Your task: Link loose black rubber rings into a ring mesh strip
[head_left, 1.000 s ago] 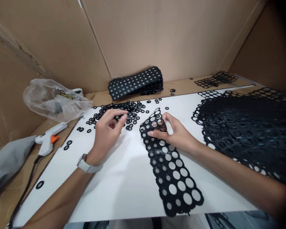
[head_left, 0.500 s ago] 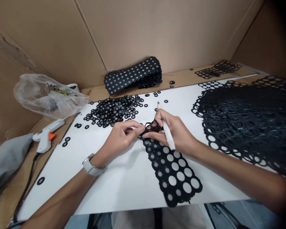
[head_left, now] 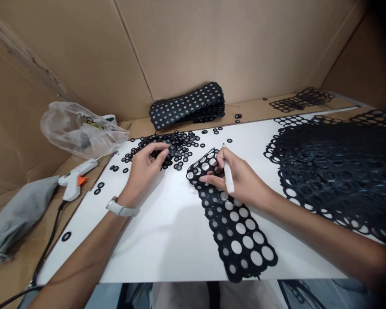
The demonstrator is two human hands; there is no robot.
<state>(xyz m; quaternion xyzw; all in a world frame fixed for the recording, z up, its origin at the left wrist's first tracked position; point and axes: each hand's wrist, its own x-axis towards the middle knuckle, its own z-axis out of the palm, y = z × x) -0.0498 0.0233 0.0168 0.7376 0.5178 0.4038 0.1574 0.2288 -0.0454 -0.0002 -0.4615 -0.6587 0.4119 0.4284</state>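
A long black perforated strip (head_left: 231,227) lies on the white board (head_left: 167,231), running from the middle toward the near edge. My right hand (head_left: 241,180) rests on its far end, fingers pressing the strip, with a white pen-like tool (head_left: 227,171) gripped between thumb and fingers. My left hand (head_left: 146,169), with a pale watch on the wrist, reaches into the pile of small black rings (head_left: 170,148), its fingertips pinched together at the rings. What lies between those fingertips is too small to make out.
A stack of black dotted strips (head_left: 188,105) sits against the cardboard back wall. A big heap of black perforated sheets (head_left: 334,167) fills the right side. At the left lie a white glue gun (head_left: 75,178), a clear plastic bag (head_left: 79,133) and grey cloth (head_left: 16,216).
My left hand left the strip's far end and went back to the ring pile. The strip's lifted end has been laid flat again under my right hand.
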